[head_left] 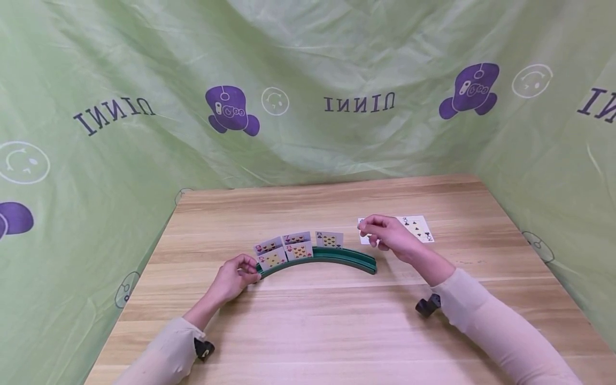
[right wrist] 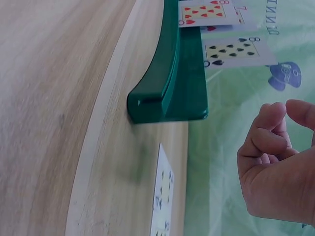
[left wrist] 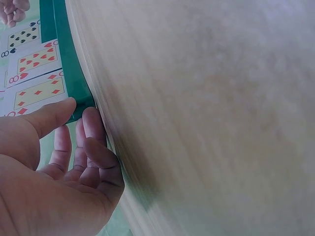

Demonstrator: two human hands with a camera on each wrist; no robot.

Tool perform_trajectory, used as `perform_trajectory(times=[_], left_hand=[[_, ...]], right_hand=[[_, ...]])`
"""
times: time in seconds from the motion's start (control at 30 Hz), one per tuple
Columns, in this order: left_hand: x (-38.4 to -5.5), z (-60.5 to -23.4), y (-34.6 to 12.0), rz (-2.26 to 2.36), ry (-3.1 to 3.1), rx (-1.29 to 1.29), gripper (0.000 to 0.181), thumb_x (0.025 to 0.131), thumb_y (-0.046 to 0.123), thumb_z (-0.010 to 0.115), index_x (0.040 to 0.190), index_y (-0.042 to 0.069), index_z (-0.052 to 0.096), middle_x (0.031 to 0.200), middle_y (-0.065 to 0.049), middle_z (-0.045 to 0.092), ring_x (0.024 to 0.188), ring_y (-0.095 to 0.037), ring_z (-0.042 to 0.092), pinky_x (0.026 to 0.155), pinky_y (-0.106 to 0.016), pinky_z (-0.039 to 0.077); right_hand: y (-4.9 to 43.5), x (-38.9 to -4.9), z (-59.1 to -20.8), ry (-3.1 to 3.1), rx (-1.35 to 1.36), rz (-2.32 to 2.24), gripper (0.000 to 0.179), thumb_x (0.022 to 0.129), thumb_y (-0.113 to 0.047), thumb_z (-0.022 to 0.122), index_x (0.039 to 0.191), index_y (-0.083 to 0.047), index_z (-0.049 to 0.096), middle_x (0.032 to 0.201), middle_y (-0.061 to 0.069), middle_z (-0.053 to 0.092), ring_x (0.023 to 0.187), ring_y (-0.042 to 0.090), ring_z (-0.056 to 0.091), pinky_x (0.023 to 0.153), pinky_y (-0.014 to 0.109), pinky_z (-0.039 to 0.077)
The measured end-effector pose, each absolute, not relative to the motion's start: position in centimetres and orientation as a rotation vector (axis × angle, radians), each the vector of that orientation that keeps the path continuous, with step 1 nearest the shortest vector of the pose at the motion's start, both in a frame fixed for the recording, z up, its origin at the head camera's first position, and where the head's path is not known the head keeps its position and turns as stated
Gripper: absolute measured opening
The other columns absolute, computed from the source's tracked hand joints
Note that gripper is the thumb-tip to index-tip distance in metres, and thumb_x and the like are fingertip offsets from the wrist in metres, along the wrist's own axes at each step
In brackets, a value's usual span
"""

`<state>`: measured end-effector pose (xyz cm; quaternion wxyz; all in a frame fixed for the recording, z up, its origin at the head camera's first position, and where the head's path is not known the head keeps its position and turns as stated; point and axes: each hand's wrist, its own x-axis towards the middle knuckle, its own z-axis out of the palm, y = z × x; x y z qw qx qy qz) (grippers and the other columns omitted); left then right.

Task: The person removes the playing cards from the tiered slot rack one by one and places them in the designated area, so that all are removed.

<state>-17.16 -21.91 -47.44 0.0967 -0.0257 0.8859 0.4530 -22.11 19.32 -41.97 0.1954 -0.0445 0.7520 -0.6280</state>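
A curved green card holder stands on the table. In its left part, playing cards stand in two rows: a diamonds card and an eight of hearts in front, with a seven and another red card behind. An eight of spades stands alone nearer the middle. My left hand grips the holder's left end, thumb against its edge. My right hand, fingers loosely curled and holding nothing, hovers beyond the holder's right end, above cards on the table.
Flat on the table, right of the holder, lie a clubs card and another card partly hidden by my right hand. A wooden table carries everything. Green printed cloth hangs behind and at both sides.
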Motion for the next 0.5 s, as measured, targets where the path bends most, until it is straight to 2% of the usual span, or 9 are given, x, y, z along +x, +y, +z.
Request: perform_trajectory(times=[0.17,0.27,0.4,0.5], left_hand=[[-17.1,-47.5,-21.9,1.343,2.629,-0.071,0.024,0.084,0.002,0.075,0.103,0.006,0.061,0.095,-0.008,0.066,0.081,-0.016,0.062,0.067,-0.024,0.049],[-17.1,-47.6,-21.9,1.343,2.63,-0.071,0.024,0.084,0.002,0.075,0.103,0.006,0.062,0.095,-0.008,0.066,0.08,-0.016,0.062,0.067,-0.025,0.05],[-17.1,-47.6,-21.9,1.348,2.628,-0.074,0.024,0.084,0.002,0.075,0.103,0.006,0.062,0.095,-0.008,0.066,0.08,-0.016,0.062,0.067,-0.025,0.05],[-17.2,-47.7,-21.9,1.35,2.628,-0.076,0.024,0.084,0.002,0.075,0.103,0.006,0.062,0.095,-0.008,0.066,0.081,-0.016,0.062,0.067,-0.025,0.05]], right_hand=[[18.7,-21.9,-41.9,2.105,-0.168,-1.753,0.03,0.101,-0.022,0.058,0.118,0.002,0.058,0.098,0.003,0.061,0.067,0.01,0.052,0.056,0.023,0.034],[18.3,-21.8,-42.0,2.108,-0.191,-1.738,0.032,0.099,-0.021,0.061,0.12,0.003,0.056,0.092,0.0,0.061,0.068,0.011,0.051,0.055,0.024,0.033],[17.7,-21.7,-42.0,2.111,-0.218,-1.72,0.03,0.097,-0.018,0.063,0.118,0.002,0.057,0.082,-0.001,0.058,0.068,0.013,0.05,0.052,0.023,0.031],[17.3,-21.7,-42.0,2.113,-0.229,-1.714,0.027,0.096,-0.017,0.064,0.117,0.0,0.059,0.084,0.002,0.058,0.067,0.015,0.05,0.052,0.023,0.031]])
